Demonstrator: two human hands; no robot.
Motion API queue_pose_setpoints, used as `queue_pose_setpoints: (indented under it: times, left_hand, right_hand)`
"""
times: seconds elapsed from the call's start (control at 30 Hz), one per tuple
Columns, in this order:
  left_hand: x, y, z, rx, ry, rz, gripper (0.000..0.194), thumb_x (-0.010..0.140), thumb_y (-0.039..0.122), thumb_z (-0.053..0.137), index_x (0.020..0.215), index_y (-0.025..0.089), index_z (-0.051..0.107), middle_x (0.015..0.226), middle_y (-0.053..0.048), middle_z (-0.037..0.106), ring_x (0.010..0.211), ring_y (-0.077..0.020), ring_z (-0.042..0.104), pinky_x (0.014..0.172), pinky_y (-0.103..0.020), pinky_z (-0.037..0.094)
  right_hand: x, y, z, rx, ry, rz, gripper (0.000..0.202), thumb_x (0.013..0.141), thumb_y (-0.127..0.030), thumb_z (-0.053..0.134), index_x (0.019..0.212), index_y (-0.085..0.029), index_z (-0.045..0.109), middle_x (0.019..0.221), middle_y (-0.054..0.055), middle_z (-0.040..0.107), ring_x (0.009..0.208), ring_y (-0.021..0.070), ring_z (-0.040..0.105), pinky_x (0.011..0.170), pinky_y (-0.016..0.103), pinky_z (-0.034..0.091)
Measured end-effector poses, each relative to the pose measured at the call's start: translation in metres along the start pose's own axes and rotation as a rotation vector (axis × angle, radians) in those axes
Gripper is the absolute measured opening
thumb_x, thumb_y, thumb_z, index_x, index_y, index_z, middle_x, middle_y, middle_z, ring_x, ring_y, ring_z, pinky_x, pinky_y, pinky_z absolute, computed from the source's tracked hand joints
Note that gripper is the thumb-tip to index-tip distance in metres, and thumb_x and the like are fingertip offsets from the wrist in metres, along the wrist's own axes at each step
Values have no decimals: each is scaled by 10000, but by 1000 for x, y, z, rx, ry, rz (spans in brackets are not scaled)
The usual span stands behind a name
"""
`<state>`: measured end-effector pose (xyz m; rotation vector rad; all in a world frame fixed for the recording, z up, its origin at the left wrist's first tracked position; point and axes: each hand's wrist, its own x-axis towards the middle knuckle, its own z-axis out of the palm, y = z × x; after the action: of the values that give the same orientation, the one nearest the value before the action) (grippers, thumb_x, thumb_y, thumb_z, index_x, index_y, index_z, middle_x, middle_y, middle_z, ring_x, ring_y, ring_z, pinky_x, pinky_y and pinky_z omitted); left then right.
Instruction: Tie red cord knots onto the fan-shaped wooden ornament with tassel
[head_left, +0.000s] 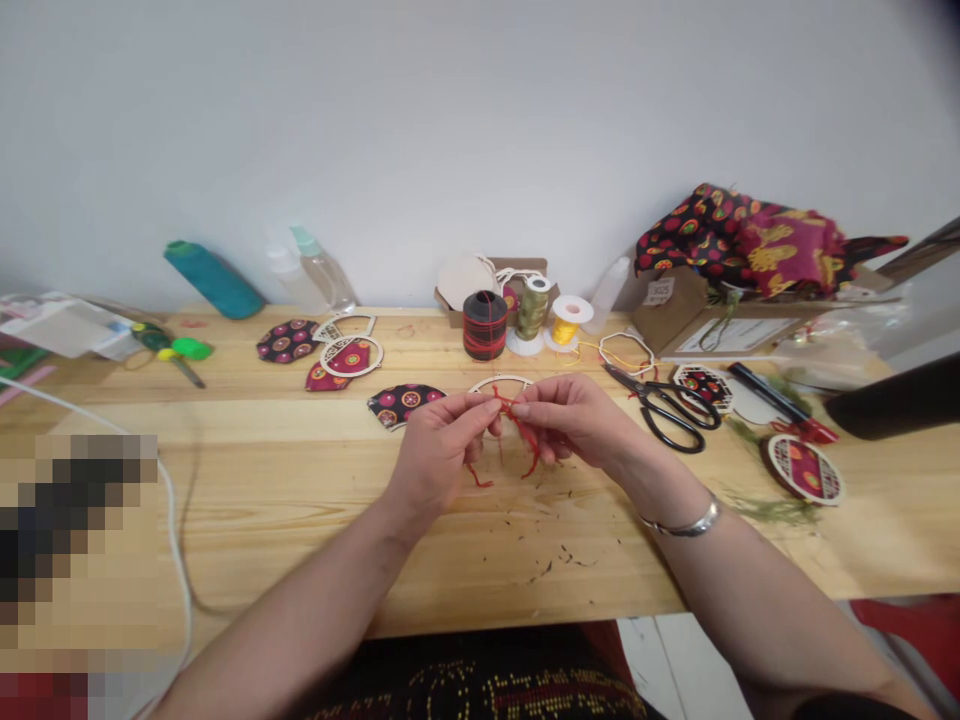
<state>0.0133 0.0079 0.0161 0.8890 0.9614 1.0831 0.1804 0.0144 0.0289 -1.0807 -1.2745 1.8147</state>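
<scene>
Both hands meet over the middle of the wooden table, pinching a red cord [531, 445]. My left hand [448, 440] grips it between thumb and forefinger, and a loose end dangles below the fingers. From the other side my right hand [574, 418] pinches the same cord close to what looks like a small knot. Behind the hands lies a pale ring-shaped frame [491, 381], partly covered by them. A patterned black fabric piece [403, 405] rests just left of my left hand. Black-handled scissors [671, 408] lie to the right of my right hand.
Thread spools stand at the back: a black-and-red one [484, 328], a green one [532, 312] and a yellow one [568, 322]. A cardboard box [720, 325] bears patterned cloth. A screwdriver [180, 362] and a teal cone of thread [214, 280] lie left. Dark scraps dot the table [300, 470].
</scene>
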Motion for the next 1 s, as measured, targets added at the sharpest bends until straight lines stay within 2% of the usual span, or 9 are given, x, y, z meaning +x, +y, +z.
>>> queue_pose_setpoints:
  times: [0.2, 0.53, 1.0]
  left_hand:
    - [0, -1, -1, -1, -1, 4, 117, 694, 237, 701, 683, 121, 708, 556, 11, 593, 396, -12, 355, 383, -161, 253]
    - [-1, 1, 0, -12, 0, -3, 114, 686, 240, 705, 698, 127, 719, 557, 8, 600, 393, -11, 346, 381, -162, 249]
    - [1, -2, -2, 32, 14, 22, 114, 686, 247, 719, 715, 136, 723, 560, 10, 611, 393, -21, 352, 388, -180, 256]
  right_hand:
    - [0, 0, -1, -5, 2, -1, 213, 767, -351, 676, 697, -151, 651, 511, -37, 591, 368, 50, 523, 315, 176, 243]
    - [0, 1, -1, 2, 3, 1, 209, 766, -353, 680, 714, -152, 649, 516, -39, 599, 373, 46, 520, 339, 173, 296]
    - [0, 0, -1, 31, 5, 5, 196, 770, -332, 676, 709, -150, 644, 504, -41, 601, 358, 41, 518, 309, 161, 276]
